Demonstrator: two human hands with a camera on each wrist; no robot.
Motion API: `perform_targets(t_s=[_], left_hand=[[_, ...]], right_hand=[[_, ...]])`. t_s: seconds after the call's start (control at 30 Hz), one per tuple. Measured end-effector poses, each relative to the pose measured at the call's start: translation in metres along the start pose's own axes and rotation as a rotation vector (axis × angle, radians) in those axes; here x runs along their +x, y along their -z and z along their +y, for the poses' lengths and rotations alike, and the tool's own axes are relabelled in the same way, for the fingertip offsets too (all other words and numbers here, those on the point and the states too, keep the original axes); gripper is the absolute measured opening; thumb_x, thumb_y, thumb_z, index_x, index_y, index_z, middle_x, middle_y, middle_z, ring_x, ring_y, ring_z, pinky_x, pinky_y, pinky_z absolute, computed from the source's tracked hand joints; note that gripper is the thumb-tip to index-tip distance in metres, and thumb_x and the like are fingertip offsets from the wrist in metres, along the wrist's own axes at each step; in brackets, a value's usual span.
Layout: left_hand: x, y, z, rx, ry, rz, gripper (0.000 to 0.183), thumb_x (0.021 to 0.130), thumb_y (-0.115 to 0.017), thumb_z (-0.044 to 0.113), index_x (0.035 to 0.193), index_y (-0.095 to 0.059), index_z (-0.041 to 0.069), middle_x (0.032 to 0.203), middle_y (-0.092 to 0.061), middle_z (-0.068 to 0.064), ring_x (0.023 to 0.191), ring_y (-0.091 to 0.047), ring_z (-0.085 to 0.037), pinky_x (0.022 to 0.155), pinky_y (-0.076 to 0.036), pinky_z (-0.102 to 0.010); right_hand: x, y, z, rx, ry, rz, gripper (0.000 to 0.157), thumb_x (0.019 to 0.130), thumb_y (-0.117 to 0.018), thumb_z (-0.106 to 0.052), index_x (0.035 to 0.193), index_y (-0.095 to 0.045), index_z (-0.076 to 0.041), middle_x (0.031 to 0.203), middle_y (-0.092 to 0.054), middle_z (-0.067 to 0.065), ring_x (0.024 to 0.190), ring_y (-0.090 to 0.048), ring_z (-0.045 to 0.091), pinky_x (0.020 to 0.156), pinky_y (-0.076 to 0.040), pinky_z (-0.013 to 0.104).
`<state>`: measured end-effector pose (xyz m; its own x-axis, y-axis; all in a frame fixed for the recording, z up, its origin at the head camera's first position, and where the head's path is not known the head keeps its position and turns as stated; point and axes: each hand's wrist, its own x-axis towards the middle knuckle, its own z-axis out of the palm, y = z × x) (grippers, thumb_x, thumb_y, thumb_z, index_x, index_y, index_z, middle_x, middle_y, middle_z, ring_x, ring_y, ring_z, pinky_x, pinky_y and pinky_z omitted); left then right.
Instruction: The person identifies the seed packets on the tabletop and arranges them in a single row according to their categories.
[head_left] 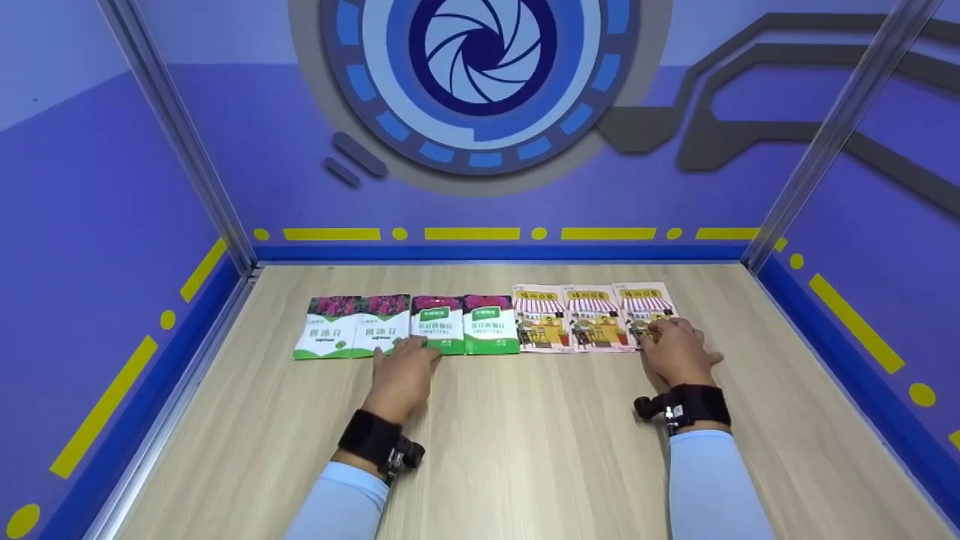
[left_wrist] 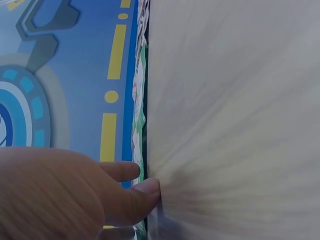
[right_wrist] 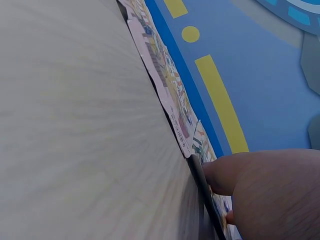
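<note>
A row of flat packets lies side by side on the table. At its left are two white-and-green flower packets [head_left: 324, 328], then two green-and-white impatiens packets [head_left: 490, 325], then three pink packets [head_left: 539, 319] with a striped-awning shop picture. My left hand [head_left: 403, 379] touches the lower edges where the second flower packet meets the first impatiens packet. In the left wrist view its thumb [left_wrist: 146, 194] is down at the table. My right hand [head_left: 679, 354] rests its fingers on the lower right part of the last pink packet, covering that corner.
The wood-grain table [head_left: 540, 442] extends in front of the row. Behind it stands a blue-purple printed wall [head_left: 480, 210] with yellow dashes, and side panels with metal corner posts [head_left: 832, 112] enclose the table. Both wrists wear black straps with small cameras.
</note>
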<state>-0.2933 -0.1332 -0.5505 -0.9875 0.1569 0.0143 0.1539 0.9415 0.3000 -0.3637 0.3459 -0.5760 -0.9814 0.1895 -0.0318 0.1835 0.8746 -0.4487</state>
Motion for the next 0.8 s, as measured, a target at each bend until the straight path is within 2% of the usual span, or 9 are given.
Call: perform_targets(t_s=[0.17,0.27,0.4,0.47,0.6,0.8], left_hand=[[-0.002,0.004,0.001,0.031,-0.028,0.000,0.032,0.117,-0.059,0.012,0.140,-0.080,0.019,0.167,-0.062,-0.016,0.160,-0.051,-0.045,0.127,-0.028,-0.090],[-0.002,0.008,0.002,0.048,-0.052,-0.007,0.026,0.111,-0.072,0.012,0.134,-0.081,0.017,0.170,-0.059,-0.016,0.163,-0.049,-0.045,0.129,-0.027,-0.089],[-0.002,0.011,0.002,0.049,-0.084,-0.003,0.037,0.102,-0.086,0.019,0.138,-0.079,0.013,0.171,-0.057,-0.018,0.162,-0.050,-0.045,0.131,-0.036,-0.078],[-0.001,0.013,0.001,0.026,-0.097,0.022,0.043,0.104,-0.086,0.026,0.143,-0.077,0.011,0.169,-0.058,-0.019,0.160,-0.053,-0.044,0.131,-0.042,-0.071],[0.002,0.018,0.001,-0.038,-0.105,0.096,0.050,0.106,-0.083,0.035,0.148,-0.075,0.009,0.166,-0.061,-0.019,0.157,-0.056,-0.042,0.130,-0.046,-0.063],[0.006,0.021,0.000,-0.043,-0.096,0.152,0.055,0.106,-0.081,0.041,0.149,-0.074,0.007,0.176,-0.050,-0.021,0.166,-0.045,-0.043,0.133,-0.043,-0.064]], right_hand=[[0.001,0.002,-0.003,0.038,-0.033,0.016,0.053,0.115,-0.060,-0.033,0.162,-0.059,-0.007,0.177,-0.035,0.034,0.162,-0.029,0.065,0.116,-0.008,0.104],[0.003,0.004,-0.005,0.086,-0.048,0.053,0.053,0.114,-0.062,-0.031,0.163,-0.059,-0.009,0.178,-0.035,0.033,0.163,-0.029,0.064,0.117,-0.011,0.102],[0.004,0.006,-0.008,0.134,-0.039,0.092,0.053,0.112,-0.065,-0.029,0.162,-0.061,-0.009,0.177,-0.038,0.031,0.162,-0.032,0.063,0.118,-0.017,0.098],[0.003,0.005,-0.010,0.144,-0.025,0.103,0.053,0.113,-0.066,-0.030,0.160,-0.062,-0.008,0.177,-0.040,0.030,0.162,-0.034,0.061,0.119,-0.022,0.095],[0.001,0.002,-0.020,0.143,0.034,0.134,0.052,0.113,-0.067,-0.029,0.157,-0.063,-0.002,0.176,-0.041,0.031,0.162,-0.034,0.059,0.123,-0.027,0.088],[-0.002,-0.005,-0.039,0.120,0.197,0.158,0.046,0.112,-0.066,-0.025,0.151,-0.068,0.000,0.176,-0.043,0.030,0.166,-0.034,0.055,0.129,-0.028,0.084]])
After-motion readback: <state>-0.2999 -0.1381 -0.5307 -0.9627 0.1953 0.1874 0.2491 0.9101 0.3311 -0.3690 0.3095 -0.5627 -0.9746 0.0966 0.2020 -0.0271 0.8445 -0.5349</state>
